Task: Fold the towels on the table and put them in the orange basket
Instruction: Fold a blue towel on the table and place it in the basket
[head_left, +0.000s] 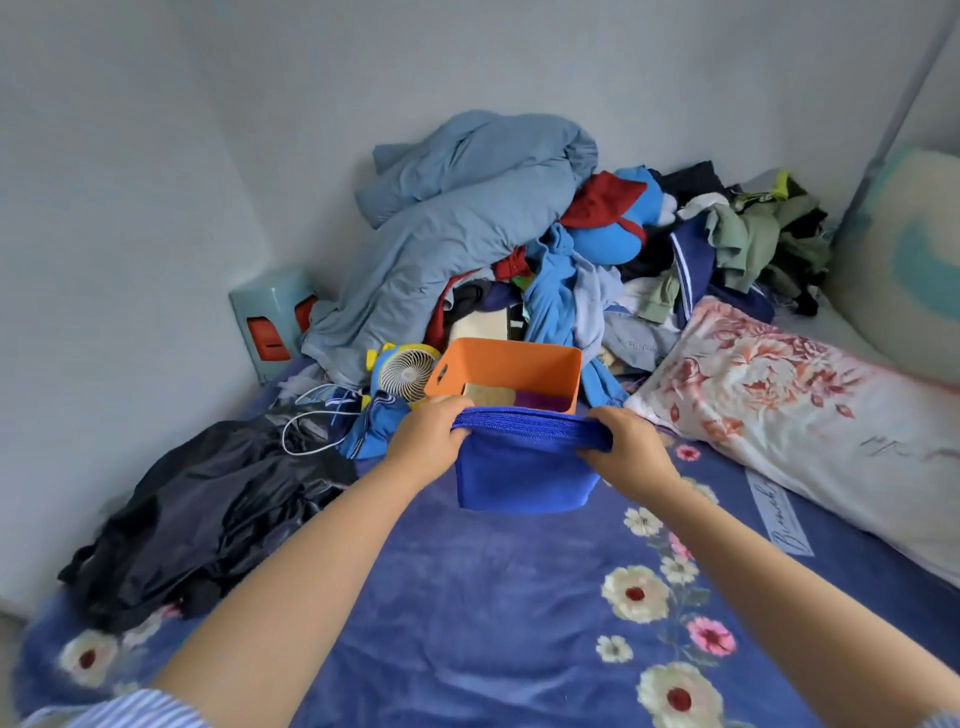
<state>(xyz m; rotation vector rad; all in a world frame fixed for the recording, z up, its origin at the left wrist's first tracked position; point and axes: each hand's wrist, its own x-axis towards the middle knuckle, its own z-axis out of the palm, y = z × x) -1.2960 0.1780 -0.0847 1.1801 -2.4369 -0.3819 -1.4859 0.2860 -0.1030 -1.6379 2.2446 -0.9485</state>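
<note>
Before orange basket (506, 364): blue towel (524, 467), folded, gripped by L hand (428, 434) & R hand (626, 447), fingers curled round top fold; next: lower in.

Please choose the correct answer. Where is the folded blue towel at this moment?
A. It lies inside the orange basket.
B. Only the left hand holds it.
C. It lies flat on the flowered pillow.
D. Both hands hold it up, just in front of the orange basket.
D: the left hand and the right hand each grip an end of the blue towel, which hangs in front of the orange basket.
</note>
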